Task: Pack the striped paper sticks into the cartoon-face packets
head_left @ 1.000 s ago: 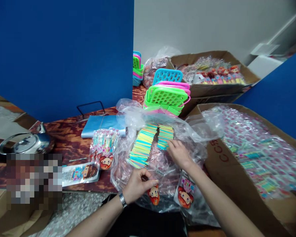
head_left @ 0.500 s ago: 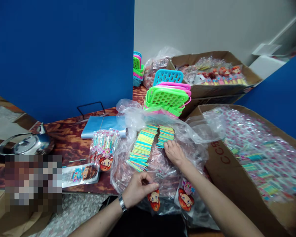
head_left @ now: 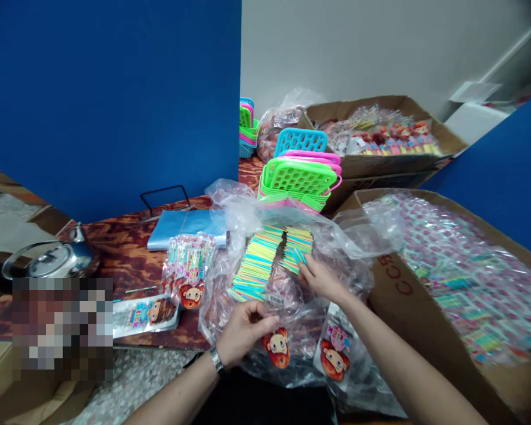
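Thin yellow, blue and pink sticks (head_left: 257, 264) lie in two rows on a clear plastic sheet (head_left: 230, 319) in front of me. My right hand (head_left: 322, 277) pinches a few blue and yellow sticks (head_left: 298, 256) at the near end of the right row. Nearer to me, my left hand (head_left: 244, 332) holds a clear printed packet (head_left: 278, 348) with a red-haired cartoon face between thumb and fingers. A similar packet (head_left: 334, 354) lies to the right, below my right forearm. Whether the held packet has anything inside, I cannot tell.
Stacked plastic baskets (head_left: 301, 177) stand behind the sticks. On the left are filled packets (head_left: 188, 265), a blue folder-like stack (head_left: 177, 229) and a metal kettle (head_left: 57, 257). Cardboard boxes of packets stand right (head_left: 407, 313) and at the back (head_left: 371, 162). A blue panel (head_left: 159, 106) rises at back left.
My right hand has drawn back slightly, with several sticks now showing between its fingertips. My left hand has raised the packet a little toward the sticks.
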The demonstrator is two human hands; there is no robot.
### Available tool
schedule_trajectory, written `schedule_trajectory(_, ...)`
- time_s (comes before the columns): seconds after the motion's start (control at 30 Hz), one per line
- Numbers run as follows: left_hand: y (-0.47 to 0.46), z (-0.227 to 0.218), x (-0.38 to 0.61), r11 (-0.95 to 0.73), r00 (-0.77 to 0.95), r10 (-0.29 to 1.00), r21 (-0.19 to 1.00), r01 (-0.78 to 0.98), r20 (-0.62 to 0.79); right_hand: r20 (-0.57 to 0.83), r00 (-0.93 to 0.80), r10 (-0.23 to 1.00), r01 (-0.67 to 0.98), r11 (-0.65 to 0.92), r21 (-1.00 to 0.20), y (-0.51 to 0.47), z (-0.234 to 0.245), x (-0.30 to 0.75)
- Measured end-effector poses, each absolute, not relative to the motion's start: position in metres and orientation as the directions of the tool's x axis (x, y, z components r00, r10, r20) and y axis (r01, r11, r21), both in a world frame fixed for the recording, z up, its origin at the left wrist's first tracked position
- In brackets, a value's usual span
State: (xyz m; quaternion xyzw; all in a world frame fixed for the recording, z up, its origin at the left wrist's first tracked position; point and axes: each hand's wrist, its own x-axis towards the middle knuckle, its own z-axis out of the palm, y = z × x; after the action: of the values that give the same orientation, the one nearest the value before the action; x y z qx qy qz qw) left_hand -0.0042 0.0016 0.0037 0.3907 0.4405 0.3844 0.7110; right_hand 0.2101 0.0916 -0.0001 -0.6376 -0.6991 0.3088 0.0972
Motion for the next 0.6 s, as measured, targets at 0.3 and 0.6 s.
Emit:
schedule_trajectory(0.3,0.046,0.018,0.009,0.322,0.343,0.926,0.809,-0.491,-0.161,-0.416,-0.47,0.779,-0.004,-0.473,-0.881,0.042,0.003,0.185)
schedule_trajectory(0.6,0.039,0.015,0.005,0.258,0.271,0.949,0.889,-0.378,-0.16,-0.304,-0.151,0.941,0.79,-0.071,-0.609,0.082,0.01,0.202)
